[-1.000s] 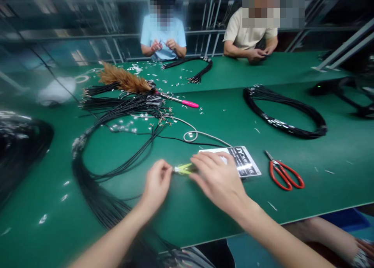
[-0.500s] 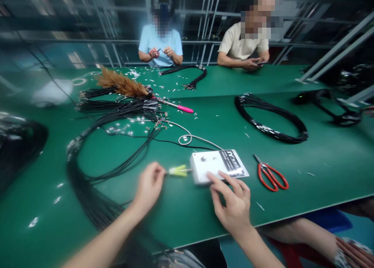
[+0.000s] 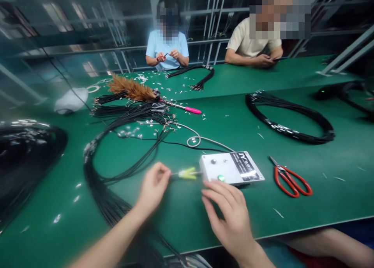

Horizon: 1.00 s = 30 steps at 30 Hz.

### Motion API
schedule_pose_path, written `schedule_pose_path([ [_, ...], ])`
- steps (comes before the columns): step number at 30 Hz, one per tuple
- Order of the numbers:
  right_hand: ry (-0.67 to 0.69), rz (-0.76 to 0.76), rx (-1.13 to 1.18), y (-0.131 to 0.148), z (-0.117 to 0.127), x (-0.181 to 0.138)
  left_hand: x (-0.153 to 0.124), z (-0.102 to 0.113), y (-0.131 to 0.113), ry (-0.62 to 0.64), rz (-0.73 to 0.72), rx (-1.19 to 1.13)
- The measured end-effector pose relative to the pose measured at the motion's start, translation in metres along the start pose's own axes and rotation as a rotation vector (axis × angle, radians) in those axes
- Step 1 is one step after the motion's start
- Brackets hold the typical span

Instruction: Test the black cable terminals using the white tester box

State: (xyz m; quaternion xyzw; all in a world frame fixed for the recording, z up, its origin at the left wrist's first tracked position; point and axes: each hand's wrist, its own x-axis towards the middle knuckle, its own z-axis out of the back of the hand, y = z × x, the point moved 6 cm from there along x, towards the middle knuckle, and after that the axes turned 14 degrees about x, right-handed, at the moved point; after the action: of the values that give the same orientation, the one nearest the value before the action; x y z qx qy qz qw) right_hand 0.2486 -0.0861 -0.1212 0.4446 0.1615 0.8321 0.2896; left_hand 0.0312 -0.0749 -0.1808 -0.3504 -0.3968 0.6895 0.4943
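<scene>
My left hand (image 3: 156,182) is closed in a pinch on a thin cable, just left of a yellow-green tapered piece (image 3: 187,173). That piece lies in line with a thin rod at the left side of a white box (image 3: 209,170) with a black printed label. A green light (image 3: 221,178) glows on the box top. My right hand (image 3: 226,205) is at the box's front left edge, fingers apart and bent, holding nothing; whether the fingertips touch the box is unclear. Black cables (image 3: 96,190) curve in a bundle to the left, some hanging over the front edge.
Red-handled scissors (image 3: 292,178) lie right of the box. Behind are a coiled cable bundle (image 3: 292,133), a feather duster (image 3: 131,88) with a pink handle (image 3: 193,110), and scraps. Dark cables (image 3: 29,155) heap at left. Two people sit across the green table (image 3: 222,124).
My right hand has drawn back from the top of the box toward its front left edge, uncovering the green light. My left hand keeps its pinch. The whole view has shifted somewhat.
</scene>
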Motion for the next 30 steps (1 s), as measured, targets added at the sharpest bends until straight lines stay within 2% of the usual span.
schedule_pose_path([
  [2,0.04,-0.001,-0.05,-0.002,-0.005,0.018,-0.005,-0.003,-0.002,0.019,0.012,-0.023],
  [5,0.196,0.017,-0.16,-0.011,-0.022,0.041,-0.009,-0.006,-0.003,0.023,0.022,-0.045],
  [10,0.411,0.035,-0.275,-0.027,-0.046,0.054,-0.01,-0.007,-0.005,0.0,0.013,-0.048],
  [15,0.466,0.09,-0.351,-0.028,-0.053,0.05,-0.011,-0.009,-0.008,0.004,0.016,-0.045],
  [18,0.515,0.071,-0.406,-0.029,-0.056,0.048,-0.011,-0.011,-0.012,-0.002,0.016,-0.022],
  [30,0.548,0.089,-0.448,-0.033,-0.06,0.055,-0.008,-0.01,-0.015,-0.101,-0.038,0.2],
])
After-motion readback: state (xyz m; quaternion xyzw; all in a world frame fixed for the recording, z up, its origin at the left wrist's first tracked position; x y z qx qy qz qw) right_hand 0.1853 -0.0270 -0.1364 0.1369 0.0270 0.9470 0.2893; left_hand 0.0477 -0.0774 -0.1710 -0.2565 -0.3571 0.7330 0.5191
